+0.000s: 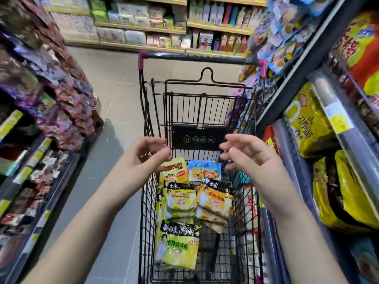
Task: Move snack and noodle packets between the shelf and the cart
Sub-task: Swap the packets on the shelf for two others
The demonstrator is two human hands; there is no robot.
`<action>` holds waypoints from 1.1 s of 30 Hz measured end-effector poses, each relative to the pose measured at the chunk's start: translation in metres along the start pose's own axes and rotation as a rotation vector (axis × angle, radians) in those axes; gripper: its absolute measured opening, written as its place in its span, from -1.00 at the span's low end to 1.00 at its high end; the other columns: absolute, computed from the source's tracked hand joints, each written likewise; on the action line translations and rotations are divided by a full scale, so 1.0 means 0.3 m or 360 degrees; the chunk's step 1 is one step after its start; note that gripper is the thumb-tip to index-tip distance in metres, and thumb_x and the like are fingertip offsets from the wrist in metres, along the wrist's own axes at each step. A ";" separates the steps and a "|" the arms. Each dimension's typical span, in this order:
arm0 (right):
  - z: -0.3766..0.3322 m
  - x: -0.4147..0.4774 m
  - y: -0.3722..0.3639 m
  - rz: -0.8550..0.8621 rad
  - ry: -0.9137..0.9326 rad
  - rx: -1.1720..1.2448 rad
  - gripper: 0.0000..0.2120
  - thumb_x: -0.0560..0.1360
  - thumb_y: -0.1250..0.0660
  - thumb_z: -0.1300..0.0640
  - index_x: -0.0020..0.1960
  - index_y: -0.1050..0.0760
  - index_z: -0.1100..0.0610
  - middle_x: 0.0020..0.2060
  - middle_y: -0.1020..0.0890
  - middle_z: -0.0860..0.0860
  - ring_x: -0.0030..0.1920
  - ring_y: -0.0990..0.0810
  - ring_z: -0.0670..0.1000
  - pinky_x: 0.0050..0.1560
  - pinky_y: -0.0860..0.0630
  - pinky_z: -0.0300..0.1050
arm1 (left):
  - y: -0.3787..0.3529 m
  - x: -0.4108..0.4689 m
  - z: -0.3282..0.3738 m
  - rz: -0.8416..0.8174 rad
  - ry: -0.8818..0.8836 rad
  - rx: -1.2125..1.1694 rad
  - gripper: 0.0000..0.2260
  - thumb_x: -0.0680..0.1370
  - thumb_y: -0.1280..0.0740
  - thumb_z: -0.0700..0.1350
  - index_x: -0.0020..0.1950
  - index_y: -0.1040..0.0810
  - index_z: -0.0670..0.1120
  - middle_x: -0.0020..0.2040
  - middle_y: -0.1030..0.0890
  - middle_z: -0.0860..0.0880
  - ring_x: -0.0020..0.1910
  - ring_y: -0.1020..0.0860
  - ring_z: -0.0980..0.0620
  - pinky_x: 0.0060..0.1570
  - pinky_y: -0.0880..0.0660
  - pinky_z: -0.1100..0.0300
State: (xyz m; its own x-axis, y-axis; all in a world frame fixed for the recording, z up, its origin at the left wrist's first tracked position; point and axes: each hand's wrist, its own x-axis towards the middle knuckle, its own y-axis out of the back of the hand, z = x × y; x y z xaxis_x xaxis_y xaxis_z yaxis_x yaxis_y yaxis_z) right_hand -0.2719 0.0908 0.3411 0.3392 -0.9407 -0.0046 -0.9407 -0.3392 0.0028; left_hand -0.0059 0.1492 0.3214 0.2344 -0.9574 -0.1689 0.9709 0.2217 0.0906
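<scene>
A black wire cart (147, 201) stands in the aisle below me, holding several yellow noodle packets (177, 247) and a blue-topped snack packet (205, 171). My left hand (143, 158) hovers over the cart's left rim, fingers curled apart and holding nothing. Over the right rim my right hand (250, 154) does the same, also with nothing in it. The shelf on the right (348, 128) carries large yellow noodle multipacks (309, 124).
A shelf of purple and red snack bags (51, 89) lines the left side. The cart handle with magenta ends (201, 57) points away from me. Grey floor (114, 83) runs ahead to a back shelf of boxed goods (164, 27).
</scene>
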 end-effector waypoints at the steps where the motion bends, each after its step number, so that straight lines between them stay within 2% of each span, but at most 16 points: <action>1: 0.030 0.038 0.020 -0.0015 -0.0033 0.0000 -0.55 0.45 -0.52 -0.24 0.26 -0.63 -0.07 0.16 -0.72 0.01 0.15 -0.71 0.01 0.04 -0.64 -0.20 | -0.013 0.037 -0.028 0.0017 0.0026 0.0009 -0.51 0.42 -0.47 0.21 0.26 -0.58 -0.01 0.09 -0.72 0.02 0.11 -0.71 0.05 0.00 -0.65 0.23; 4: 0.122 0.138 0.069 -0.0041 -0.0129 -0.0002 -0.48 0.39 -0.54 -0.29 0.25 -0.64 -0.05 0.15 -0.73 0.02 0.14 -0.71 0.01 0.03 -0.64 -0.19 | -0.042 0.142 -0.114 0.0071 0.0126 0.0034 -0.51 0.40 -0.47 0.25 0.25 -0.58 0.04 0.08 -0.72 0.07 0.11 -0.71 0.08 0.00 -0.64 0.25; 7: 0.232 0.228 0.105 -0.0034 -0.0217 -0.0003 -0.47 0.36 -0.55 -0.31 0.23 -0.65 -0.07 0.14 -0.74 0.01 0.13 -0.72 -0.01 0.01 -0.64 -0.21 | -0.069 0.256 -0.224 0.0127 0.0276 0.0079 -0.54 0.41 -0.49 0.24 0.23 -0.58 0.07 0.06 -0.72 0.12 0.09 -0.71 0.11 0.09 -0.64 0.12; 9: 0.321 0.282 0.126 -0.0021 -0.0284 -0.0019 -0.47 0.33 -0.55 -0.34 0.21 -0.66 -0.11 0.14 -0.74 -0.01 0.15 -0.72 -0.02 0.03 -0.63 -0.23 | -0.093 0.334 -0.325 0.0140 0.0400 0.0172 -0.63 0.50 -0.50 0.16 0.23 -0.56 0.07 0.06 -0.71 0.10 0.05 -0.70 0.14 0.13 -0.62 0.08; 11: 0.420 0.328 0.149 0.0001 -0.0362 -0.0029 -0.45 0.29 -0.56 -0.38 0.19 -0.66 -0.15 0.15 -0.74 -0.03 0.16 -0.72 -0.02 0.06 -0.64 -0.23 | -0.123 0.408 -0.429 0.0130 0.0535 0.0298 -0.64 0.55 -0.47 0.11 0.28 -0.52 0.03 0.08 -0.68 0.08 0.01 -0.68 0.15 0.06 -0.61 0.15; 13: 0.525 0.368 0.168 0.0042 -0.0443 -0.0026 -0.42 0.24 -0.58 -0.40 0.17 -0.67 -0.16 0.15 -0.74 -0.04 0.15 -0.73 -0.01 0.06 -0.66 -0.17 | -0.153 0.478 -0.541 0.0114 0.0662 0.0412 -0.57 0.58 -0.44 0.09 0.36 -0.45 -0.05 0.08 -0.64 0.07 -0.04 -0.63 0.16 -0.12 -0.55 0.25; 14: 0.577 0.385 0.177 0.0068 -0.0479 -0.0023 -0.40 0.22 -0.58 -0.42 0.16 -0.68 -0.15 0.14 -0.74 -0.03 0.14 -0.73 -0.01 0.07 -0.67 -0.14 | -0.164 0.510 -0.601 0.0110 0.0729 0.0466 -0.54 0.59 -0.43 0.07 0.40 -0.40 -0.08 0.07 -0.62 0.07 -0.03 -0.62 0.14 -0.14 -0.54 0.24; 16: 0.674 0.413 0.196 0.0117 -0.0543 -0.0012 -0.37 0.19 -0.60 -0.43 0.16 -0.69 -0.15 0.13 -0.75 -0.03 0.15 -0.73 0.00 0.08 -0.66 -0.12 | -0.184 0.572 -0.724 0.0112 0.0871 0.0556 -0.47 0.60 -0.43 0.06 0.45 -0.34 -0.13 0.16 -0.61 -0.02 0.08 -0.62 0.01 0.08 -0.59 0.06; 18: 0.756 0.432 0.214 0.0133 -0.0585 -0.0013 -0.38 0.19 -0.60 -0.42 0.16 -0.68 -0.16 0.14 -0.75 -0.04 0.17 -0.72 0.00 0.08 -0.65 -0.15 | -0.202 0.628 -0.840 0.0138 0.1005 0.0671 -0.43 0.59 -0.43 0.04 0.49 -0.31 -0.15 0.30 -0.57 -0.14 0.20 -0.59 -0.13 0.30 -0.52 -0.09; 21: 0.852 0.444 0.240 0.0135 -0.0645 0.0000 -0.42 0.25 -0.59 -0.40 0.17 -0.67 -0.17 0.15 -0.75 -0.06 0.17 -0.72 -0.02 0.10 -0.65 -0.13 | -0.221 0.697 -0.980 0.0172 0.1188 0.0963 -0.33 0.58 -0.44 0.02 0.55 -0.22 -0.22 0.44 -0.44 -0.28 0.34 -0.51 -0.25 0.37 -0.47 -0.16; 23: 0.902 0.443 0.253 0.0145 -0.0680 0.0007 -0.44 0.26 -0.59 -0.39 0.18 -0.67 -0.17 0.15 -0.75 -0.05 0.16 -0.73 -0.02 0.12 -0.64 -0.08 | -0.225 0.726 -1.048 0.0167 0.1284 0.1168 -0.28 0.57 -0.47 0.01 0.55 -0.19 -0.24 0.46 -0.41 -0.31 0.38 -0.47 -0.28 0.38 -0.47 -0.14; 27: 0.957 0.444 0.269 0.0187 -0.0706 0.0079 -0.47 0.27 -0.61 -0.34 0.16 -0.68 -0.15 0.13 -0.75 0.00 0.13 -0.73 0.01 -0.02 -0.65 -0.20 | -0.222 0.760 -1.127 0.0191 0.1369 0.1218 -0.43 0.53 -0.51 -0.04 0.39 -0.30 -0.20 0.25 -0.55 -0.24 0.13 -0.59 -0.20 0.14 -0.61 -0.08; 30: 0.978 0.442 0.281 0.0191 -0.0733 0.0107 -0.56 0.32 -0.60 -0.25 0.14 -0.70 -0.14 0.14 -0.75 0.00 0.14 -0.73 0.01 0.04 -0.68 -0.15 | -0.235 0.769 -1.152 0.0179 0.1333 0.1290 -0.41 0.52 -0.50 -0.05 0.41 -0.30 -0.23 0.28 -0.53 -0.25 0.20 -0.58 -0.25 0.18 -0.60 -0.14; 33: 1.000 0.446 0.279 0.0235 -0.0769 0.0106 -0.61 0.36 -0.54 -0.11 0.16 -0.68 -0.05 0.09 -0.76 0.01 0.12 -0.73 0.02 0.06 -0.69 -0.12 | -0.250 0.760 -1.166 0.0233 0.1183 0.1409 -0.35 0.52 -0.51 -0.05 0.45 -0.28 -0.29 0.34 -0.47 -0.29 0.27 -0.52 -0.27 0.27 -0.54 -0.17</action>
State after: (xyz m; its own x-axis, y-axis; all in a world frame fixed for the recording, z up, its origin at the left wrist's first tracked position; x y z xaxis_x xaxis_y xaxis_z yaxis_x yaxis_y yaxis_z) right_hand -0.3065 -0.0626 0.0408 0.1769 -0.8643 -0.4709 -0.9820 -0.1872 -0.0254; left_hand -0.0081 -0.0209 -0.0673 0.5974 -0.5237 -0.6074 0.6272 -0.1668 0.7608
